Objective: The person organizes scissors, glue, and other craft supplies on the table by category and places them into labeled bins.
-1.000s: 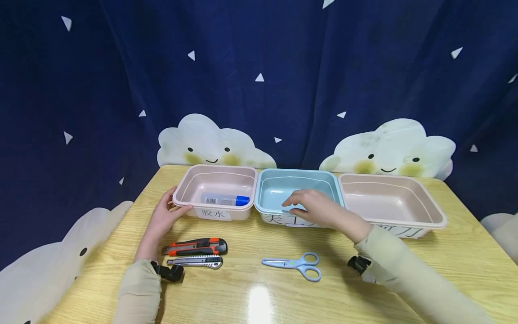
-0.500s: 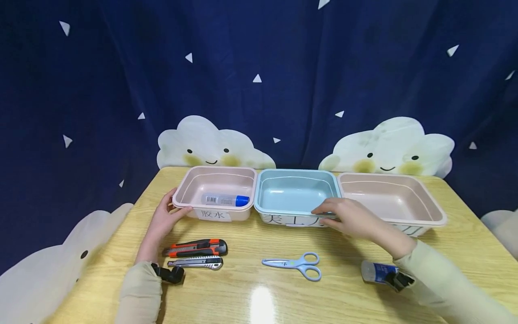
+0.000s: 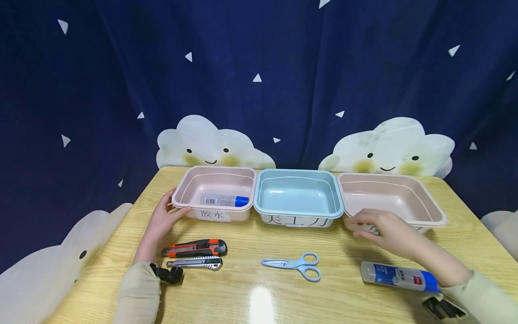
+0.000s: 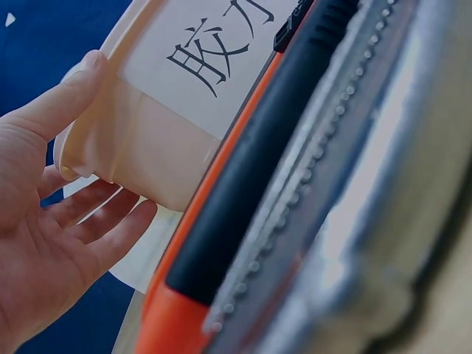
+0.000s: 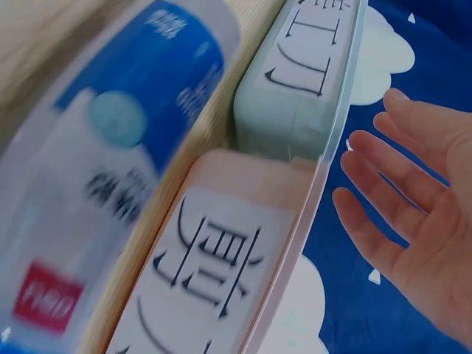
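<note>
Gripping left bin (image 3: 218, 182), beside blue bin (image 3: 297, 193), by its near corner with left hand (image 3: 162, 219); holding right hand (image 3: 390, 231) loosely spread at front of right bin (image 3: 388, 198), near glue (image 3: 398, 276) on table (image 3: 210, 294).

Navy curtain (image 3: 291, 54), white clouds (image 3: 206, 139), wooden table (image 3: 210, 294)

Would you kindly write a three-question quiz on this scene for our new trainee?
1. True or false: the scissors lie on the wooden table.
2. The left hand touches which one: A, the right pink bin; B, the blue bin; C, the left pink bin?
3. What lies inside the left pink bin?

Key:
1. True.
2. C.
3. A clear bottle with a blue cap.
</note>
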Demonstrator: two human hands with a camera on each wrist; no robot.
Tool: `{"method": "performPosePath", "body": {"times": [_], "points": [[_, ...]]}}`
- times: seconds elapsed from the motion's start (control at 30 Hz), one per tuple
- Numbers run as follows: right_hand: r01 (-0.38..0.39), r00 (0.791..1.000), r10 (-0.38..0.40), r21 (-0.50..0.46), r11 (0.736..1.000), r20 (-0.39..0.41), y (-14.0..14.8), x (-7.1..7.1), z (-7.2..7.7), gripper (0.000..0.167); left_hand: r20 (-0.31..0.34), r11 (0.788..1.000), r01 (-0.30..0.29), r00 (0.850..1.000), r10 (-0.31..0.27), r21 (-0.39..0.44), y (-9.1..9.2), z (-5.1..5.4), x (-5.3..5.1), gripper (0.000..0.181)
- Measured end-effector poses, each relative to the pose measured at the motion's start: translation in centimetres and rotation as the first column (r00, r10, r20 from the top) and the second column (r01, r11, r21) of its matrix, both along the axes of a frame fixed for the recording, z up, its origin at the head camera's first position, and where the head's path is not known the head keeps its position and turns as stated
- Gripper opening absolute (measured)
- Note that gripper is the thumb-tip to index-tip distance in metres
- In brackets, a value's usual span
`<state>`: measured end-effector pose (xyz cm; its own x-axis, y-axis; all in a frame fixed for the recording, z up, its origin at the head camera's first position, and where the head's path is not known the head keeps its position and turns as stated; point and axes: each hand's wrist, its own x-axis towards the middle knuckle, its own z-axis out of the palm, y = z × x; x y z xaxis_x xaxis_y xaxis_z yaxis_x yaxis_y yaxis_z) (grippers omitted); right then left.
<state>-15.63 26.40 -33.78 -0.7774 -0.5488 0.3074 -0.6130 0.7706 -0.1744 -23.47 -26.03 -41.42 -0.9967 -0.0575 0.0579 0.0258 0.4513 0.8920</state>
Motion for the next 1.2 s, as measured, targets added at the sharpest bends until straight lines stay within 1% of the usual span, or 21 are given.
{"method": "performPosePath", "body": {"times": [0.1, 0.17, 0.23, 0.3, 0.4, 0.5, 0.6, 0.63, 0.73, 0.83, 0.93, 1.07, 1.2], "points": [[0.01, 0.999, -0.01, -0.005, 1.0, -0.03, 0.9, 0.7, -0.2, 0.021, 0.003, 1.0, -0.005, 1.0, 0.005, 0.003, 0.0, 0.1, 0.0, 0.088], [0.015, 0.999, -0.016, -0.022, 1.0, -0.037, 1.4, 1.0, -0.3, 0.023, 0.002, 1.0, -0.007, 1.0, 0.007, 0.005, 0.0, 0.0, 0.0, 0.088], [0.014, 0.999, -0.015, -0.038, 0.999, -0.033, 1.9, 1.4, -0.5, 0.025, 0.002, 1.0, -0.008, 1.0, 0.008, 0.007, 0.0, 0.0, 0.0, 0.088], [0.015, 1.0, -0.015, -0.041, 0.999, -0.013, 2.4, 1.7, -0.8, 0.027, 0.002, 1.0, -0.007, 1.0, 0.007, 0.008, 0.0, -0.1, 0.0, 0.088], [0.013, 0.999, -0.012, -0.024, 1.0, 0.046, 3.4, 2.3, -1.3, 0.032, 0.004, 1.0, -0.003, 1.0, 0.003, 0.008, 0.0, -0.2, -0.1, 0.088], [0.009, 0.991, -0.01, 0.004, 1.0, 0.131, 4.5, 2.7, -1.8, 0.04, -0.001, 1.0, 0.0, 1.0, 0.0, 0.008, 0.0, -0.3, -0.2, 0.088], [0.01, 0.975, -0.016, 0.029, 1.0, 0.22, 5.5, 3.0, -2.3, 0.048, -0.006, 1.0, -0.003, 1.0, 0.003, 0.01, 0.1, -0.2, -0.2, 0.088], [0.021, 0.967, -0.03, 0.036, 0.999, 0.254, 5.8, 3.1, -2.5, 0.049, -0.006, 1.0, -0.004, 1.0, 0.004, 0.012, 0.1, -0.2, -0.2, 0.088], [0.033, 0.95, -0.042, 0.034, 0.999, 0.309, 6.7, 3.5, -3.1, 0.048, -0.002, 1.0, -0.002, 1.0, 0.002, 0.011, 0.1, -0.1, -0.1, 0.088], [0.011, 0.951, -0.012, 0.006, 1.0, 0.31, 7.7, 3.8, -3.9, 0.045, 0.006, 1.0, -0.004, 1.0, 0.004, 0.011, 0.0, -0.2, 0.0, 0.089], [-0.035, 0.951, 0.044, -0.035, 0.999, 0.306, 8.5, 3.8, -4.8, 0.046, 0.011, 1.0, -0.009, 1.0, 0.009, 0.014, -0.1, -0.3, -0.1, 0.09], [-0.066, 0.941, 0.085, -0.069, 0.995, 0.328, 9.5, 3.9, -5.7, 0.05, 0.004, 1.0, -0.006, 1.0, 0.006, 0.016, -0.2, -0.4, -0.2, 0.09], [-0.073, 0.922, 0.098, -0.08, 0.994, 0.375, 10.0, 4.0, -6.3, 0.052, 0.001, 1.0, -0.002, 1.0, 0.002, 0.018, -0.1, -0.3, -0.1, 0.089]]}}
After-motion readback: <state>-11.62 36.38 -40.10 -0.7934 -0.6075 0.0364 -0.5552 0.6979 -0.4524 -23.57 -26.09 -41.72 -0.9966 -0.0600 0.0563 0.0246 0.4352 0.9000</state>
